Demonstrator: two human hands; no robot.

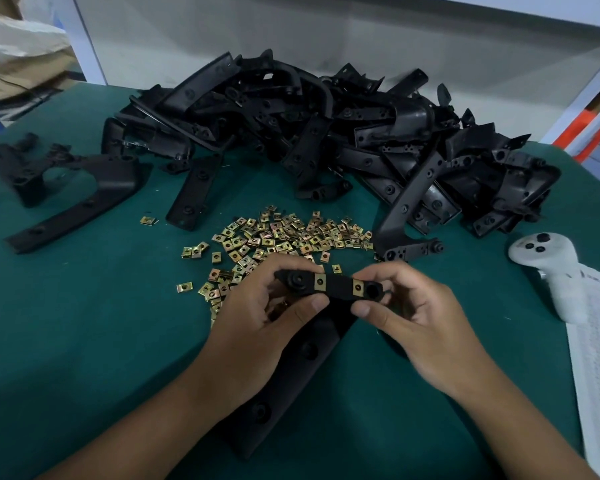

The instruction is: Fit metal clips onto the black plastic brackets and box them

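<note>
Pointing L-R: bracket (336, 289) crossbar, horiz.

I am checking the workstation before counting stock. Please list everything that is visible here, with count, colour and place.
held bracket: one, black, two brass-coloured clips on it, above the near table
bracket pile: too many to count, black, far side of the table
separate brackets: a few, black, far left
metal clips: a loose heap, too many to count, brass-coloured, centre
handheld controller: one, white, right side
printed sheet: one, white, right edge
table cover: one, green
left hand: one, grips the bracket's left end
right hand: one, grips its right end
</note>
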